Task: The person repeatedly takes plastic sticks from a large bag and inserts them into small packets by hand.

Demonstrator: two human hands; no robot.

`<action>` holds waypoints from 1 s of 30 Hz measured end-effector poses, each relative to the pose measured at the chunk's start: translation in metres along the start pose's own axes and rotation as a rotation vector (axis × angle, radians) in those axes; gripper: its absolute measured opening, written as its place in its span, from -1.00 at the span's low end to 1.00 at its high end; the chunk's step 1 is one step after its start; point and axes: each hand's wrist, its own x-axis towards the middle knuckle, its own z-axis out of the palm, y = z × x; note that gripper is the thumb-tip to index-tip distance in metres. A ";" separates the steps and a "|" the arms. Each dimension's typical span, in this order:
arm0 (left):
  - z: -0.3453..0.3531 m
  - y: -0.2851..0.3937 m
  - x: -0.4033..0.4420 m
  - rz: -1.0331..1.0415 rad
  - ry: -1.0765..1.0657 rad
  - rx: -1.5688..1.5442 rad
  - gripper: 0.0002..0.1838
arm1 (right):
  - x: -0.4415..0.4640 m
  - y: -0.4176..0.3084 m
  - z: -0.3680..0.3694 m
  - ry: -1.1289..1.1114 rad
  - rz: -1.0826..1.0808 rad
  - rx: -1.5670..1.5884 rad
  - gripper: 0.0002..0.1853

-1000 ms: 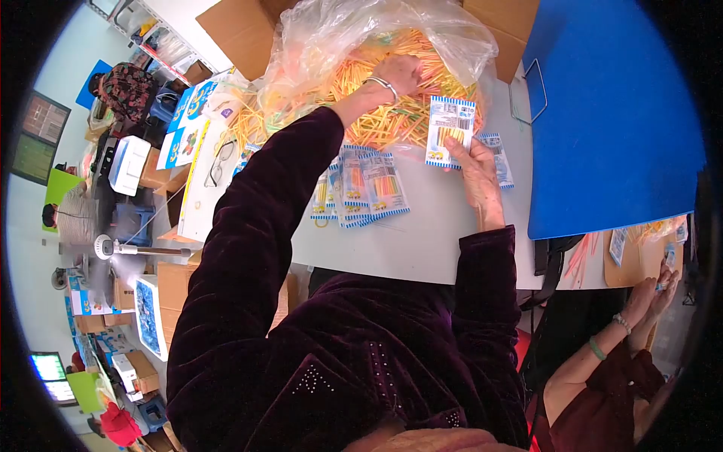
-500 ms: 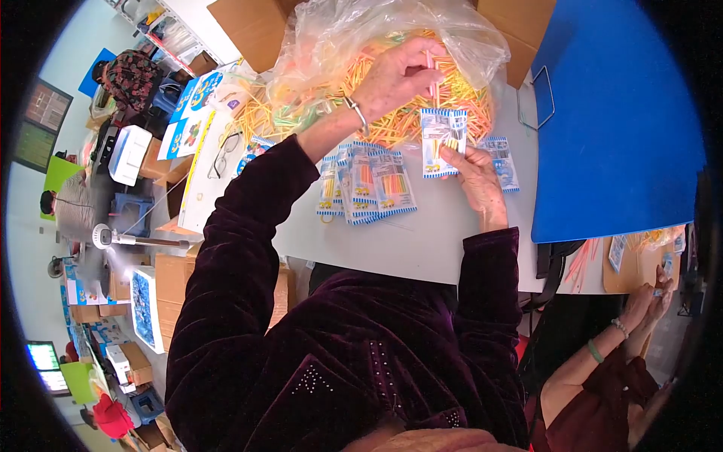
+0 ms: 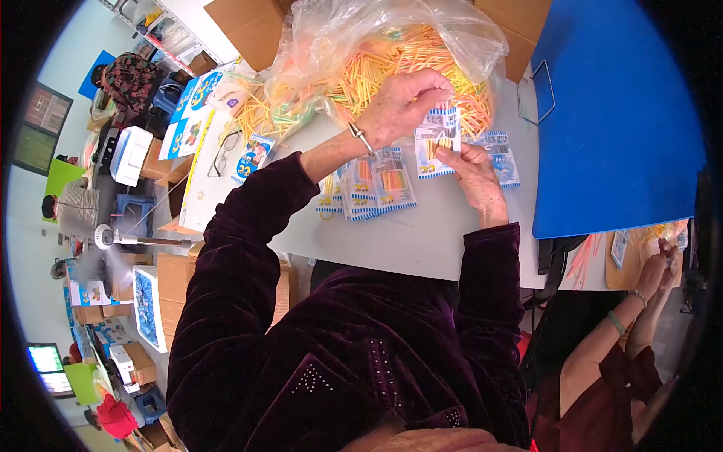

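Note:
A small clear packet with blue-and-white printing (image 3: 428, 160) is pinched near its lower right side by my right hand (image 3: 476, 177), thumb in front. Thin sticks show through its window. My left hand (image 3: 403, 105), with a metal bangle on the wrist, is closed at the packet's top edge; its fingertips mostly hide the pink sticks held there. Behind both hands, a heap of thin yellow, orange and pink sticks (image 3: 361, 75) spills from a large clear plastic bag (image 3: 316, 38). Several filled packets (image 3: 392, 184) lie overlapping below my left wrist, and another packet (image 3: 503, 162) lies behind my right hand.
A cardboard box (image 3: 252, 30) stands behind the bag. Glasses (image 3: 224, 154) and a blue packet (image 3: 254, 157) lie to the left. A blue board (image 3: 617, 120) borders the right side. Another person's hands (image 3: 655, 271) work at the lower right; more people are at far left.
My left hand has come down from above the heap, bringing the pink sticks to the packet's top. The packet has shifted slightly left in my right hand.

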 end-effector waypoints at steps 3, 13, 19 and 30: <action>0.005 -0.003 -0.004 -0.078 -0.018 0.009 -0.79 | -0.002 -0.002 0.002 -0.033 -0.064 0.085 -0.81; 0.006 -0.005 -0.008 -0.252 -0.217 -0.093 -0.74 | -0.003 -0.002 -0.002 -0.076 -0.040 0.066 -0.78; 0.001 -0.005 -0.014 -0.191 -0.165 -0.272 -0.72 | -0.003 0.002 0.002 -0.038 -0.035 0.100 -0.74; -0.039 -0.023 -0.072 -0.034 -0.178 0.272 -0.64 | -0.002 0.012 0.026 -0.010 -0.074 -0.545 -0.66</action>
